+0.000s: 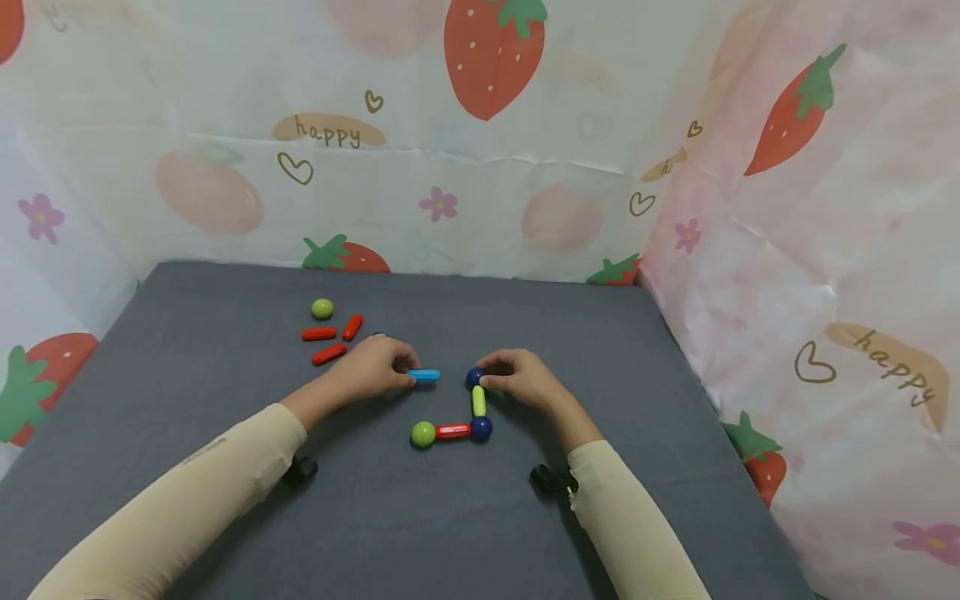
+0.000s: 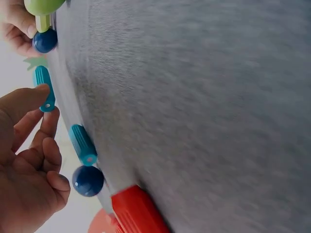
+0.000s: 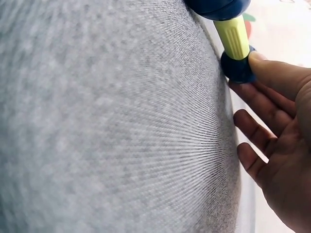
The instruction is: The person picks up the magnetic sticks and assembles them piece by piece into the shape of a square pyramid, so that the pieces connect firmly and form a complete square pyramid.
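My left hand [image 1: 372, 367] pinches a light blue rod [image 1: 426, 376] by one end, its other end pointing right. In the left wrist view this blue rod [image 2: 44, 87] is between thumb and fingers. With thumb and fingers, my right hand [image 1: 525, 377] holds a dark blue ball [image 1: 475, 378]. From that ball a yellow-green rod [image 1: 478, 402] runs to a second dark blue ball [image 1: 482, 428]. A red rod [image 1: 453, 431] links the second ball to a green ball [image 1: 423, 433], making an L shape on the table. A gap separates the light blue rod from the held ball.
Several loose red rods [image 1: 318, 333] and a green ball [image 1: 322, 308] lie at the back left of the grey table [image 1: 600, 333]. Beyond my left hand, another light blue rod [image 2: 83, 144] lies by a dark blue ball [image 2: 88, 181]. Printed cloth [image 1: 480, 167] hangs behind.
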Tool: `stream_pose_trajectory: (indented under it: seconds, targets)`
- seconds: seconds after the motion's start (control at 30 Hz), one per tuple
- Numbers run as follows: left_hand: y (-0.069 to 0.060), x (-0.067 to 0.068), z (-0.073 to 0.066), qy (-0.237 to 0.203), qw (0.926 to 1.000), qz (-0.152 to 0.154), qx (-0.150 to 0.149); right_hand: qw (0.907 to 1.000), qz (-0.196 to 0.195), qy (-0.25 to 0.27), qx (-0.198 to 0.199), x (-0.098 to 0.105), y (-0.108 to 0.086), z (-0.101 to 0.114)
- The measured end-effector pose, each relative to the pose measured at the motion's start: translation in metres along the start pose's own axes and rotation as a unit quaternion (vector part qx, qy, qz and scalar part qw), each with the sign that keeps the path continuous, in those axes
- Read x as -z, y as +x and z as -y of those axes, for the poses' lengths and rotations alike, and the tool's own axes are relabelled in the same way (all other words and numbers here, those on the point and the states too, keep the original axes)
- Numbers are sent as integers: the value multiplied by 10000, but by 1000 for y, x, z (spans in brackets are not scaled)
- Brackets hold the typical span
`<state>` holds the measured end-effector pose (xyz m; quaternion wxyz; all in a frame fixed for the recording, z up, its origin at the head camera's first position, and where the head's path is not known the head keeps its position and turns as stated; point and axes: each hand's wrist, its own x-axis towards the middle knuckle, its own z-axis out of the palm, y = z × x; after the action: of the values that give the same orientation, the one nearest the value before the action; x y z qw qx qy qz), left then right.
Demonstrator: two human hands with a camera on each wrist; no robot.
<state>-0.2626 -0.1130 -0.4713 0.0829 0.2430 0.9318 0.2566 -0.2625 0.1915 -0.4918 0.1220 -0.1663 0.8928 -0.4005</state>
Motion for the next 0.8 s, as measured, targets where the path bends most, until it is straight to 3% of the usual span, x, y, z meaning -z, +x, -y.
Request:
stream_pose_trajectory:
  seconds: [0.3, 0.43, 0.63, 0.8]
  targets:
    - [23, -7, -17, 34, 9998, 122, 147, 10000, -15, 35, -11, -1, 0, -1]
    - [31, -13, -25, 150, 9996, 233, 42, 9999, -7, 103, -26, -2, 1, -1]
    - [35, -19, -33, 518, 9981, 321, -16, 9998, -24, 187, 6, -2, -1, 0]
    - [35, -19, -34, 381, 9986, 378, -17, 9997, -45, 218, 34, -1, 1, -2]
